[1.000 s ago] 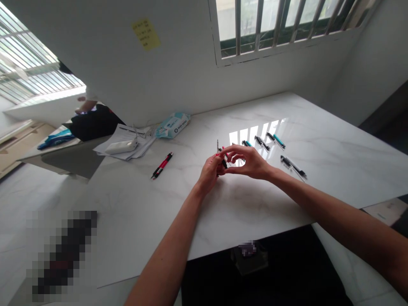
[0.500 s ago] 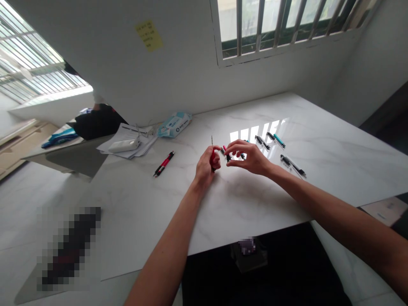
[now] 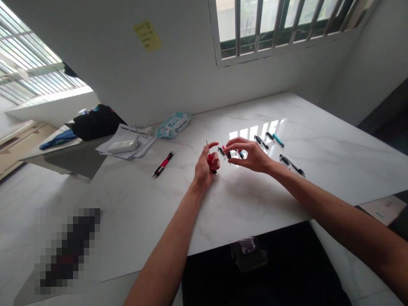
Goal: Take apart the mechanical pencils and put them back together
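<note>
Our left hand (image 3: 204, 168) curls its fingers tight around a red pen (image 3: 211, 158), and a thin metal tip pokes up. Our right hand (image 3: 250, 155) is open with loose fingers, just beside a small black and pink pen (image 3: 224, 152). Black pens (image 3: 292, 165) lie on the white table (image 3: 255, 199), and another red pen (image 3: 163, 164) lies farther left.
</note>
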`<state>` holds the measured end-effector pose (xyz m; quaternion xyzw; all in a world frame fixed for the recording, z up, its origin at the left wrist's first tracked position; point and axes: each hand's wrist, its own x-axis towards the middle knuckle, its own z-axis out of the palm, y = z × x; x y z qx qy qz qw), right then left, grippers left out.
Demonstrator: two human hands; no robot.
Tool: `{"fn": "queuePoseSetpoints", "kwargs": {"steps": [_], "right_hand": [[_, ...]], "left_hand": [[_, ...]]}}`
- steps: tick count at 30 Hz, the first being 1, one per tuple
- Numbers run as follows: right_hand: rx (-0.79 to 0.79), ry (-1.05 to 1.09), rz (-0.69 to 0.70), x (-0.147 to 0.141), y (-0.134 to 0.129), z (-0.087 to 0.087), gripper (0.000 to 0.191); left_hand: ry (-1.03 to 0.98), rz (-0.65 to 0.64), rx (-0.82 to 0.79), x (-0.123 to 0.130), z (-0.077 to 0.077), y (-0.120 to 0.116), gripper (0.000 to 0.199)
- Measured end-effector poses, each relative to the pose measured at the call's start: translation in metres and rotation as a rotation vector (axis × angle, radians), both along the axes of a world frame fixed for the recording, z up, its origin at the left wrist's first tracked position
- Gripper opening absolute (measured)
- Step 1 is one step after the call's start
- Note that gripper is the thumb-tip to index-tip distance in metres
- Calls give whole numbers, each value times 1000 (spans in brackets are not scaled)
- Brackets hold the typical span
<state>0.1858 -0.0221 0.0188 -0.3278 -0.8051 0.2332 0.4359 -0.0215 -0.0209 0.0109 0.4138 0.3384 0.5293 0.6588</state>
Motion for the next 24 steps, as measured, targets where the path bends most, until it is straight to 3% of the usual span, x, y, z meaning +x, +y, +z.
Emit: {"fn": "queuePoseSetpoints", "kwargs": {"steps": [6, 11, 16, 24], "right_hand": [[46, -154, -75, 33, -1, 16, 58], [-69, -329, -138, 94, -14, 26, 59], [-180, -488, -232, 131, -18, 12, 58], [-265, -595, -175, 129, -18, -7, 54]], "left_hand": [[34, -19, 54, -1, 1, -2, 34], [28, -38, 80, 0, 0, -2, 36], [43, -62, 87, 3, -1, -3, 39], [53, -54, 68, 1, -2, -3, 40]]}}
